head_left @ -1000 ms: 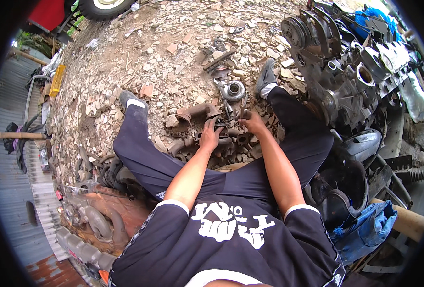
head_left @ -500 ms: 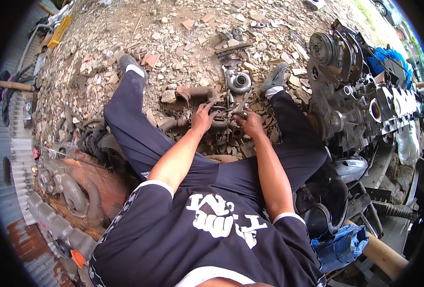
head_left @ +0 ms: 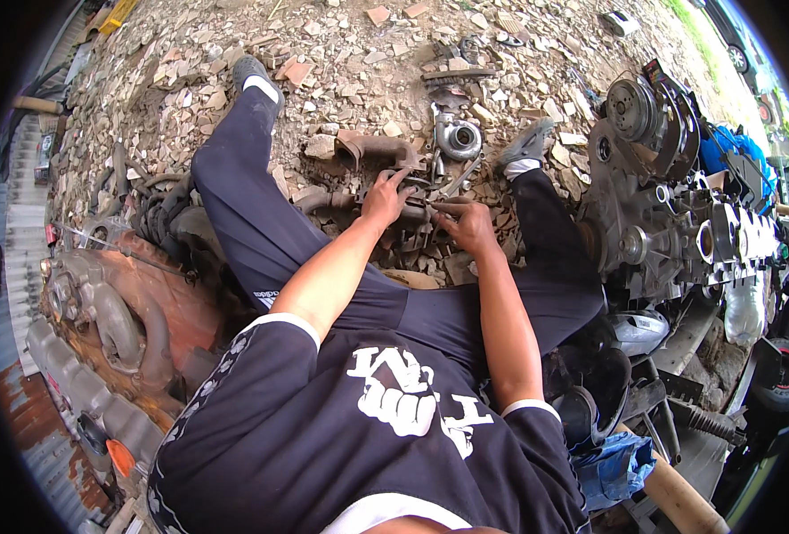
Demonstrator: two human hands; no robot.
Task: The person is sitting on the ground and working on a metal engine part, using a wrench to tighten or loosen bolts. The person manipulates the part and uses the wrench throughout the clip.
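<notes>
A rusty, pipe-like exhaust manifold [head_left: 372,147] lies on the rubble between my legs. My left hand [head_left: 386,198] rests on the rusty metal assembly at its near side, fingers extended and spread. Close by on the right, my right hand [head_left: 468,222] has its fingers pinched at the edge of the same assembly. Whatever is between those fingertips is too small to make out. Just beyond the hands sits a turbocharger [head_left: 459,140] with a round silver housing. A slim metal bar [head_left: 462,176] lies between it and my right hand.
To the right stands a large engine block [head_left: 657,222] with pulleys. Dark hoses [head_left: 158,209] and a greyish cast part with curved pipes [head_left: 118,329] lie at left. Blue plastic [head_left: 615,467] and a wooden pole [head_left: 679,485] are at near right. Broken stones cover the ground.
The view has shifted slightly. My right hand's fingers have moved left along the assembly, closer to my left hand. The left hand stays on the metal.
</notes>
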